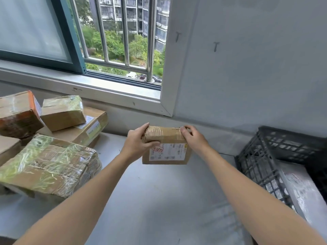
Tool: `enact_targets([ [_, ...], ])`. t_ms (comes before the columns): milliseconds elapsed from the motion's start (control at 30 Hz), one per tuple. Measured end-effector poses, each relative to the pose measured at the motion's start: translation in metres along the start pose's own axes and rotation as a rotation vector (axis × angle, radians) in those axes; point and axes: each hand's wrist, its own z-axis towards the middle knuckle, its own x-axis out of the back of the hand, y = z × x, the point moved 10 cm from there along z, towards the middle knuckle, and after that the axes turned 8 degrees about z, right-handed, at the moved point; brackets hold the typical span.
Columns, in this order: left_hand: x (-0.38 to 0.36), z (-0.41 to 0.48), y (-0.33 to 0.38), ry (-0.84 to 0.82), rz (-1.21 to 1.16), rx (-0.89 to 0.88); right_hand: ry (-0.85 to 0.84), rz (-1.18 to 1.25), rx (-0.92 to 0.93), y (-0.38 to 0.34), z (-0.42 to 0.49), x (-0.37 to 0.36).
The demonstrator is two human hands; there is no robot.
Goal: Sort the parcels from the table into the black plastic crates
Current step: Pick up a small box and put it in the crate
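Two hands — left hand (139,140), right hand (193,138) — each in a curled-finger grip on one taped parcel (169,137)

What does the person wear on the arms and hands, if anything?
Nothing that shows. The left hand and right hand are bare: no gloves, rings or watch. The left forearm and right forearm are bare too, with no sleeve up to the picture's edge.

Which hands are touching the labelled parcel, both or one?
Touching, both. Head view: left hand grips the labelled parcel at its left end, thumb across the front; right hand pinches its top right corner.
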Motion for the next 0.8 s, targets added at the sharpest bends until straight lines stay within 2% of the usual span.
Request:
enact_targets([
  [200,-0.007,0.008,0.008,0.004,-0.171,0.091,-0.053,0.214,0.025,0.001,-0.005,0.01],
  [367,-0.011,0.013,0.004,0.004,-0.294,0.185,-0.028,0.308,0.086,-0.008,-0.008,0.019],
  [800,-0.008,0.013,0.023,0.02,-0.391,0.174,0.022,0.225,0.101,-0.022,-0.008,0.035],
])
